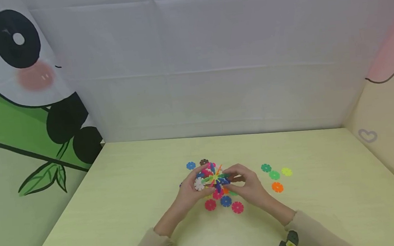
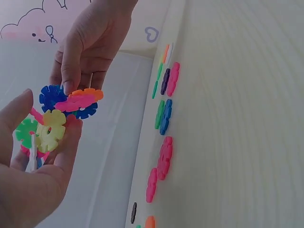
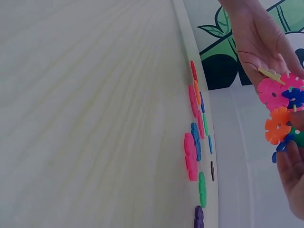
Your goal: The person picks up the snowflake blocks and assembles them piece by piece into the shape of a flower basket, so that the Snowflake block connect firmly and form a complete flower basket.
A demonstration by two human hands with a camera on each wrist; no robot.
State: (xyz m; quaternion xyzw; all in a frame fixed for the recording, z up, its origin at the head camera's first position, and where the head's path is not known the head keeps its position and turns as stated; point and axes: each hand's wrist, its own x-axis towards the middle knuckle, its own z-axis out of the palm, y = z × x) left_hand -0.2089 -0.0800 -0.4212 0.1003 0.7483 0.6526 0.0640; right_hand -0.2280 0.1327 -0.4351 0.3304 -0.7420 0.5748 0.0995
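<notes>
Left hand [image 1: 189, 189] holding disc cluster [image 1: 216, 177] above table [image 1: 86, 228], fingers wrapping one side, probably steadying it. Right hand [image 1: 248, 186] pinching opposite edge between fingers, seemingly for finer control. Loose discs [image 1: 237, 207] lying nearby, likely within easy reach.

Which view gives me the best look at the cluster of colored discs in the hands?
Left wrist: the cluster appears large and inside the frame, with several disc faces distinct. Head shows it small and partly covered; right wrist cuts it off at the right edge.
</notes>
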